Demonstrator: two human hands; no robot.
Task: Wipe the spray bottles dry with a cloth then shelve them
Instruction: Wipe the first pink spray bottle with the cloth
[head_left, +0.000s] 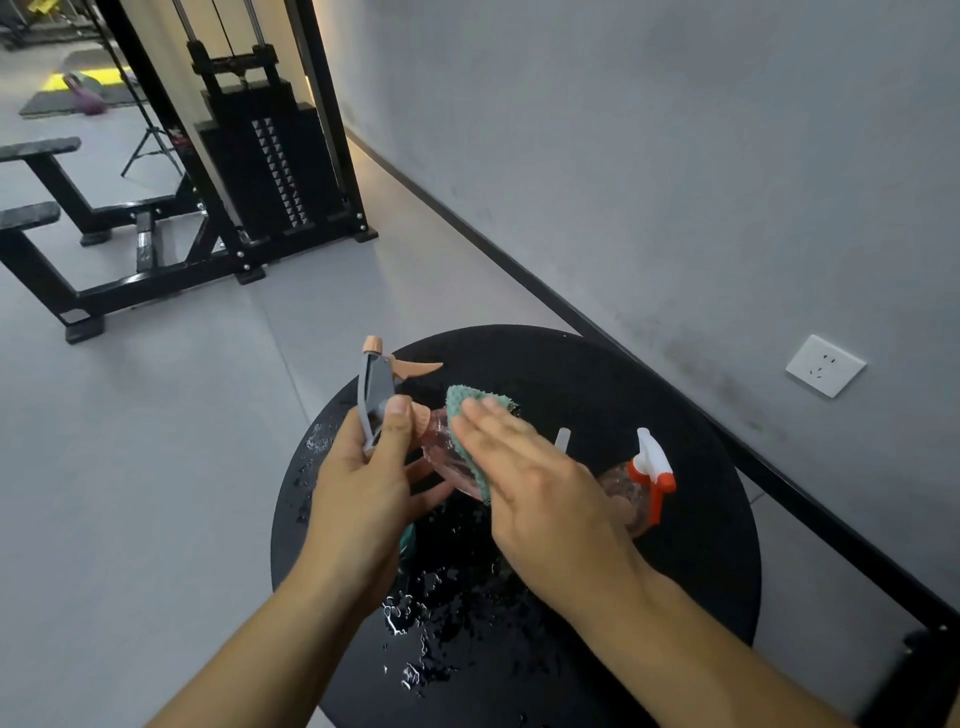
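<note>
Wiping is underway above a round black table (675, 415) dotted with water. The left hand (363, 488) curls its thumb and fingers around the grey-and-peach trigger head of a clear spray bottle (447, 457), held above the table's middle. The bottle's long axis slants: nozzle up and far-left, base down toward the near right. The right hand (540, 483), fingers straight, presses a green cloth (462, 415) flat against the bottle's body. A second spray bottle (644, 483), with a red-and-white head, lies on the table to the right, seemingly not yet dried. Nothing appears shelved; no shelf is visible.
</note>
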